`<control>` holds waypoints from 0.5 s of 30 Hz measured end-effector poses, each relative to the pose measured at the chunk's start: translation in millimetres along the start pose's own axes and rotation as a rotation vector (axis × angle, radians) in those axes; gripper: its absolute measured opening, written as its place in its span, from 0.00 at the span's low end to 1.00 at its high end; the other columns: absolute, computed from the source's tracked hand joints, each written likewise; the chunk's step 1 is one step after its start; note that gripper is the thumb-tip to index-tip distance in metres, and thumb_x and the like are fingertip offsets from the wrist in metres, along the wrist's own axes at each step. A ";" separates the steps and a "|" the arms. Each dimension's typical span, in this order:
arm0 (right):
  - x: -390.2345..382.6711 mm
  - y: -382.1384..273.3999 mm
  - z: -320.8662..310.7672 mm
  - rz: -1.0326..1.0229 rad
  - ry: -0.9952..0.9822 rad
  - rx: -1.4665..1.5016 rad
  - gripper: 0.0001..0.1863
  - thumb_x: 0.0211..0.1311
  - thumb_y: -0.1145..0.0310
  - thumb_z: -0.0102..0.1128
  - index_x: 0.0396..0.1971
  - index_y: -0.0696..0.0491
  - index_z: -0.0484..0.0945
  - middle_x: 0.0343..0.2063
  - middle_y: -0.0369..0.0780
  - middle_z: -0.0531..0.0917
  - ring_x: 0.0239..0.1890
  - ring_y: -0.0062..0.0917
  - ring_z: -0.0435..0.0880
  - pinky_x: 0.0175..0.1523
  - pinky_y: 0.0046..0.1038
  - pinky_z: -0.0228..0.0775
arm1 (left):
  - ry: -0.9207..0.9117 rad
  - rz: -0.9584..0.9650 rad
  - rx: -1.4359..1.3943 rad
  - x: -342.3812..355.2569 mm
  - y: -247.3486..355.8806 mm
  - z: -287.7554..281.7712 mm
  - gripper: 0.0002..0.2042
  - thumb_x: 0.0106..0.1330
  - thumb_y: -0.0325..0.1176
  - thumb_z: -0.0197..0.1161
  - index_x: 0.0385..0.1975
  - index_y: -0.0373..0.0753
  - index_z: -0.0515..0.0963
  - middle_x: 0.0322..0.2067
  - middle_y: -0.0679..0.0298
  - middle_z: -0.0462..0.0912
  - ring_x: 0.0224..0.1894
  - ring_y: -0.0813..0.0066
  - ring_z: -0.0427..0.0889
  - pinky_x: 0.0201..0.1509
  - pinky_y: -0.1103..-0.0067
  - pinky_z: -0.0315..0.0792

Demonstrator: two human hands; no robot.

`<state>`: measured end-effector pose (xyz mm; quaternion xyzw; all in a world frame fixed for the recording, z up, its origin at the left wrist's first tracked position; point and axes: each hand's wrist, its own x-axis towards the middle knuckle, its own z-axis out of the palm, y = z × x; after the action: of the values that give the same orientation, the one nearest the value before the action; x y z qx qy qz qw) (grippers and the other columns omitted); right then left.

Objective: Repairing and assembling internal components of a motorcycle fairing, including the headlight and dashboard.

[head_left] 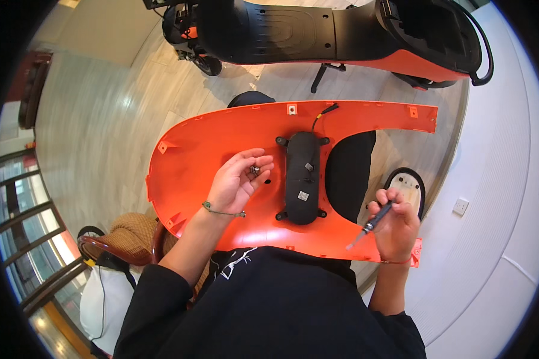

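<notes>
A large orange plastic panel (221, 137) lies hollow side up across my lap. On it sits a black oblong housing (301, 179) with mounting tabs at its corners and a short cable (321, 118) reaching toward the panel's far edge. My left hand (239, 178), palm up with curled fingers, cradles a few small metal screws (255, 170) just left of the housing. To the right, over the panel's near right edge, my right hand (396, 224) grips a screwdriver (372, 223). Its tip points down and left, apart from the housing.
An orange and black scooter (293, 30) stands on the wood floor beyond the panel. A shoe or sandal (406, 186) shows at the right, near a white wall with a socket (460, 207). At the left are a woven chair (129, 236) and a white bag (105, 305).
</notes>
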<state>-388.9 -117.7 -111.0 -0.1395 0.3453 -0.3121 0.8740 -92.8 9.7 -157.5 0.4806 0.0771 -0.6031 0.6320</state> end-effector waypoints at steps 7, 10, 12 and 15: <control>25.2 31.6 12.8 0.120 0.052 0.008 0.15 0.57 0.73 0.47 0.45 0.53 0.73 0.37 0.37 0.71 0.30 0.22 0.71 0.31 0.22 0.62 | -0.043 -0.024 -0.245 -2.6 -3.4 -3.2 0.14 0.72 0.31 0.47 0.49 0.29 0.73 0.51 0.50 0.79 0.52 0.63 0.80 0.60 0.71 0.75; 34.5 42.6 24.2 0.082 0.183 -0.562 0.17 0.61 0.77 0.54 0.50 0.54 0.73 0.38 0.35 0.71 0.27 0.14 0.69 0.25 0.17 0.56 | -0.012 -0.009 -0.197 -7.3 -8.7 -10.7 0.13 0.72 0.34 0.48 0.45 0.31 0.75 0.44 0.56 0.81 0.47 0.67 0.80 0.53 0.75 0.77; 42.2 54.5 24.3 0.074 0.168 -0.863 0.22 0.58 0.73 0.63 0.53 0.59 0.71 0.39 0.36 0.72 0.27 0.13 0.70 0.27 0.17 0.62 | -0.055 0.009 -0.161 -14.8 -10.2 -20.9 0.12 0.72 0.34 0.48 0.43 0.33 0.76 0.39 0.59 0.80 0.43 0.70 0.79 0.49 0.76 0.76; 56.0 72.7 28.1 -0.100 0.134 -1.461 0.33 0.55 0.62 0.70 0.57 0.61 0.68 0.42 0.42 0.74 0.26 0.19 0.72 0.32 0.22 0.70 | -0.061 0.051 -0.098 -28.8 -12.7 -11.3 0.09 0.72 0.34 0.50 0.37 0.37 0.75 0.31 0.65 0.76 0.33 0.75 0.75 0.39 0.80 0.72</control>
<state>-305.0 -97.1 -153.0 -0.6826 0.5111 -0.0499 0.5200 -105.5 39.8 -150.5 0.4322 0.0750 -0.5968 0.6718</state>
